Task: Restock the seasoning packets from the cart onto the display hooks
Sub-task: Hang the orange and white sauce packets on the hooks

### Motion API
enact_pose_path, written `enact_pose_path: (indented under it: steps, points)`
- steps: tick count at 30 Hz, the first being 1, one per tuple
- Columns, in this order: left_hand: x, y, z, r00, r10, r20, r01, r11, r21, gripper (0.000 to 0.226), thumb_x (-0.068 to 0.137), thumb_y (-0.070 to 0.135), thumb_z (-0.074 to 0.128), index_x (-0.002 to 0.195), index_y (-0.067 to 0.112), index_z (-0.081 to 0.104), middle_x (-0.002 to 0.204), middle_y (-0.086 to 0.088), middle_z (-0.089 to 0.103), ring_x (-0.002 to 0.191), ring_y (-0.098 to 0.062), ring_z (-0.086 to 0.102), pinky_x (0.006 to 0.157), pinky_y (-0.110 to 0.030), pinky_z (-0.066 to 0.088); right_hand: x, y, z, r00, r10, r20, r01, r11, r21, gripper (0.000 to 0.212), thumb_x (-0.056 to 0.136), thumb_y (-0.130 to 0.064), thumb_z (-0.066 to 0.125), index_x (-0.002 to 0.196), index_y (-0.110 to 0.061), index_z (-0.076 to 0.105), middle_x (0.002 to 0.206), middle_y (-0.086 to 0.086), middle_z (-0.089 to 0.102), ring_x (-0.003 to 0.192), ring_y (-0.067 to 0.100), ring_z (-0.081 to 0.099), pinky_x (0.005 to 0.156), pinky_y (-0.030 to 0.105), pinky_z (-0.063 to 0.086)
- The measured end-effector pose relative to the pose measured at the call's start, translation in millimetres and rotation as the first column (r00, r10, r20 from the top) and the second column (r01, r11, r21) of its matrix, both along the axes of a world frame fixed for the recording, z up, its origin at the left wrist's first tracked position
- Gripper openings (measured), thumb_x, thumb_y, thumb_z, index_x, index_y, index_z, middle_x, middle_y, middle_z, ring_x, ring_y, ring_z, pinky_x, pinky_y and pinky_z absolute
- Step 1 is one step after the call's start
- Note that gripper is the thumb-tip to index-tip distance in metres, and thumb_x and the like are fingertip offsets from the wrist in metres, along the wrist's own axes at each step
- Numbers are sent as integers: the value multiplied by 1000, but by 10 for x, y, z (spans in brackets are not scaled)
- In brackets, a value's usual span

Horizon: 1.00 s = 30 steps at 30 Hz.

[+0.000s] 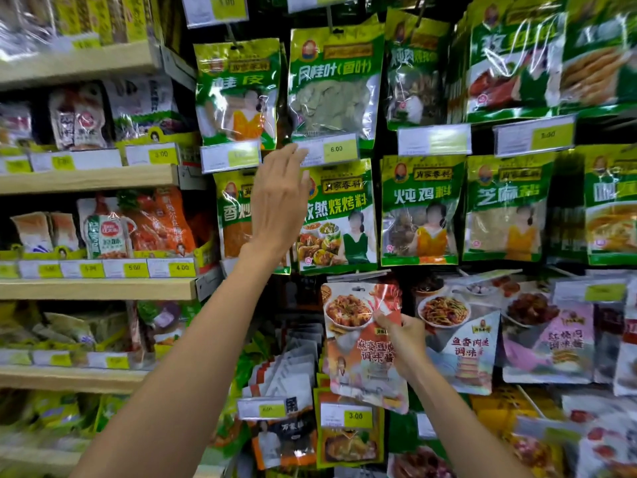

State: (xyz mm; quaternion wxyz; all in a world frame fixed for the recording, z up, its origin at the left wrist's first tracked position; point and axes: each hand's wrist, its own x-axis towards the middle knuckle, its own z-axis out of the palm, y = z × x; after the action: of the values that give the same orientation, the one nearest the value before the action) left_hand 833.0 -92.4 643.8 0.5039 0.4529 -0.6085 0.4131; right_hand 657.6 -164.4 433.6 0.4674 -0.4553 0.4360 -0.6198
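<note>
Reaches up with the left hand point(279, 198), fingers straight and close together, holding nothing. Meets, or nearly meets, the lower left corner of the 6.00 price tag point(329, 150) with the fingertips; cannot tell whether touching. Hides with the back of that hand part of an orange-windowed green packet point(234, 215) and the left edge of the barbecue seasoning packet point(339, 215), both hanging in the row just below the tag. Just above the tag, hanging side by side: the bay leaf packet point(334, 84) and, to its left, a cinnamon bark packet point(238, 94).

Grips with the right hand point(401, 343), lower down, the mapo tofu sauce packet point(358, 339): thumb on the front, fingers curled behind its right edge, about halfway up. Holds the packet upright, tilted slightly, face outward, under the row of green packets, its hang hole at the top close below a label strip point(358, 276); cannot tell whether already on a hook. Just beside it on the right, a hanging fish-flavoured sauce packet point(462, 339); below its bottom edge, a 3.00 price tag point(348, 416) over a green-bordered packet point(348, 446).

Off to the left, wooden shelves point(89, 179) with more packets standing in rows behind yellow price labels.
</note>
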Motion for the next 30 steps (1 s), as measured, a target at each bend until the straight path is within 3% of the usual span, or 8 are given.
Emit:
enact_pose_path:
  steps: [4, 10, 14, 18, 21, 25, 30]
  points:
    - [-2, -324, 202, 986, 112, 123, -116, 993, 27, 40, 99, 16, 38, 136, 1, 44, 141, -20, 44, 131, -33, 42, 113, -41, 29, -4, -36, -48, 999, -19, -40, 19, 1000, -9, 30, 82, -20, 73, 62, -9, 54, 62, 9, 52, 65, 20, 45, 65, 31, 33]
    - [-32, -569, 272, 962, 168, 214, -159, 986, -58, 39, 97, 13, 45, 131, -5, 48, 132, -22, 53, 122, -34, 52, 108, -43, 36, 1, -51, -39, 996, -65, -62, 63, 998, -32, 30, 82, -18, 73, 75, 9, 64, 65, 11, 59, 65, 19, 48, 64, 30, 35]
    - [-31, -609, 258, 960, 184, 211, -172, 982, -76, 40, 96, 14, 46, 131, -5, 48, 132, -22, 54, 123, -33, 51, 110, -42, 34, 20, -91, -35, 989, -100, -112, 97, 995, -33, 28, 83, -18, 72, 62, -5, 58, 62, 8, 51, 63, 17, 42, 61, 30, 31]
    - [-48, -617, 268, 966, 161, 203, -158, 987, -32, 42, 99, 17, 40, 136, -4, 43, 137, -21, 49, 129, -32, 45, 115, -39, 25, 35, -179, -83, 983, -147, -112, 150, 989, 12, 30, 85, -18, 71, 71, 7, 63, 65, 11, 55, 66, 19, 45, 64, 31, 34]
    - [-58, -626, 269, 971, 148, 185, -146, 989, -22, 43, 100, 17, 39, 136, -5, 41, 138, -21, 47, 131, -32, 42, 117, -38, 22, 47, -273, -97, 968, -192, -162, 199, 979, 33, 33, 84, -23, 71, 59, -7, 57, 58, 8, 53, 60, 18, 44, 59, 31, 32]
    - [-99, -631, 259, 978, 141, 151, -138, 990, -34, 42, 100, 17, 39, 136, -5, 42, 137, -20, 49, 131, -32, 43, 117, -38, 24, 75, -386, -49, 950, -234, -208, 246, 969, 35, 31, 83, -27, 72, 62, -6, 62, 62, 11, 62, 61, 21, 52, 61, 32, 38]
    - [-111, -648, 249, 982, 139, 129, -138, 990, -17, 44, 101, 21, 35, 138, -2, 40, 140, -18, 46, 133, -29, 39, 118, -36, 20, 157, -449, 9, 920, -302, -251, 325, 944, 58, 36, 83, -31, 72, 58, -9, 60, 57, 6, 57, 58, 22, 50, 55, 32, 33]
